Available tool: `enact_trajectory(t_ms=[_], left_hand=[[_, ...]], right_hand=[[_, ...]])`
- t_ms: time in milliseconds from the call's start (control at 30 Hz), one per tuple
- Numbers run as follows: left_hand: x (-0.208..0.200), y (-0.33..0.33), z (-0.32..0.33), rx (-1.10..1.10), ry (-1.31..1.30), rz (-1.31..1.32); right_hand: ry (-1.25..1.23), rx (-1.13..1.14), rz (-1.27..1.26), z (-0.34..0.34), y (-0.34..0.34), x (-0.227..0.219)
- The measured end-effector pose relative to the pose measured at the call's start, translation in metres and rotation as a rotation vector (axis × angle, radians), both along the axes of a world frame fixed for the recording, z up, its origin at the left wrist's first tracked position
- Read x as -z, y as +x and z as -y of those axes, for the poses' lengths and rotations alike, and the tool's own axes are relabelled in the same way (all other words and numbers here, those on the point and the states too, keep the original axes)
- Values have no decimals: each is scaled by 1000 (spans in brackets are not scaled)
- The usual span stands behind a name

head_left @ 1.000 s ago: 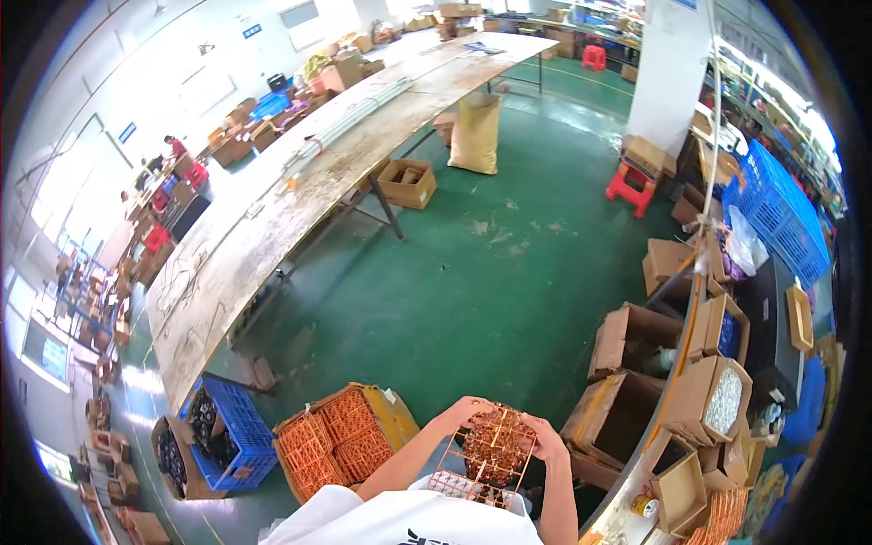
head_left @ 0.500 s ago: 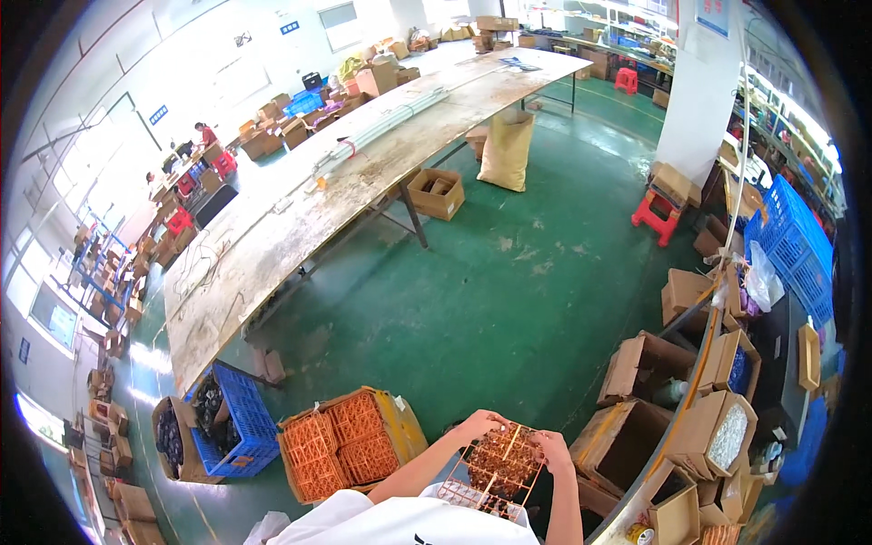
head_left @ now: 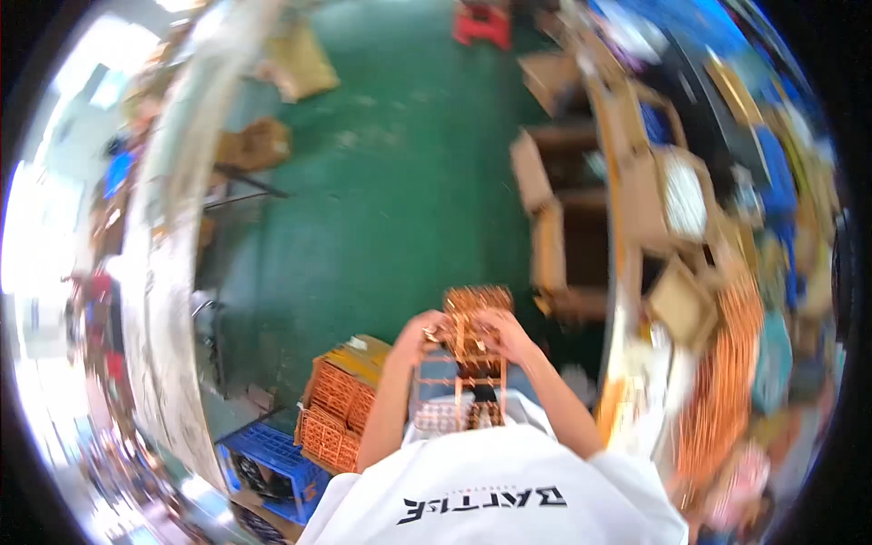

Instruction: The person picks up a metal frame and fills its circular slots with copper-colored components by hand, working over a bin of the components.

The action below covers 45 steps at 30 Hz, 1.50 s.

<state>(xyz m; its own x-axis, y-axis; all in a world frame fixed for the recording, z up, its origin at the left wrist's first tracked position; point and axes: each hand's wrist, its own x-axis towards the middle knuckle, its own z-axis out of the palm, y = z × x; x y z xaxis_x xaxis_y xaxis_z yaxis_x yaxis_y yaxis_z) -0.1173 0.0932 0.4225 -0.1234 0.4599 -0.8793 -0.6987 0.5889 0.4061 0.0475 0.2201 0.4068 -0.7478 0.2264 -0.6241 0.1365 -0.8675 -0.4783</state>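
Observation:
In front of my body I hold an orange plastic lattice frame [head_left: 460, 374], like a moulding sprue, with many coppery small pieces clustered on its far part. My left hand [head_left: 423, 336] is closed on the left side of it, fingers curled inward. On the opposite side my right hand [head_left: 505, 332] grips the frame, its fingertips among the pieces. The two hands are close together. Motion blur hides the exact finger contact. To the left of my left forearm stands a carton [head_left: 365, 352] packed with stacked orange lattice frames [head_left: 340, 400].
A blue plastic crate [head_left: 283, 465] sits at the lower left, near the long worktable [head_left: 162, 309]. Along the right are open cardboard boxes [head_left: 543, 245] and a blurred stack of orange strips [head_left: 722, 372]. Farther off are a tan sack [head_left: 307, 65] and a red stool [head_left: 481, 24] on the green floor.
The view has tilted down and swung right, blurring the surroundings. My hands have come closer together on the lattice frame, which both still hold.

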Motion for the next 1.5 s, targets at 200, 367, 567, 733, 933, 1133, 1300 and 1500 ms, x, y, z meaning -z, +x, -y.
enact_trajectory(t_ms=[200, 367, 567, 733, 933, 1133, 1300, 1500], left_hand=[[124, 28, 19, 6, 49, 171], [262, 60, 27, 77, -27, 299], [387, 68, 36, 56, 2, 257], [442, 93, 68, -29, -108, 214], [464, 126, 91, 244, -375, 233], [469, 124, 73, 344, -402, 170], [452, 111, 67, 95, -264, 245], [450, 101, 72, 94, -143, 87]], right_hand=[[94, 47, 185, 26, 45, 109], [-22, 85, 373, 44, 85, 230], [28, 174, 512, 68, 93, 362], [20, 214, 501, 93, 105, 436], [-293, 138, 734, 152, 155, 460], [-269, 218, 694, 144, 152, 483], [-231, 131, 533, 119, 142, 469], [-116, 133, 326, 117, 129, 479]])
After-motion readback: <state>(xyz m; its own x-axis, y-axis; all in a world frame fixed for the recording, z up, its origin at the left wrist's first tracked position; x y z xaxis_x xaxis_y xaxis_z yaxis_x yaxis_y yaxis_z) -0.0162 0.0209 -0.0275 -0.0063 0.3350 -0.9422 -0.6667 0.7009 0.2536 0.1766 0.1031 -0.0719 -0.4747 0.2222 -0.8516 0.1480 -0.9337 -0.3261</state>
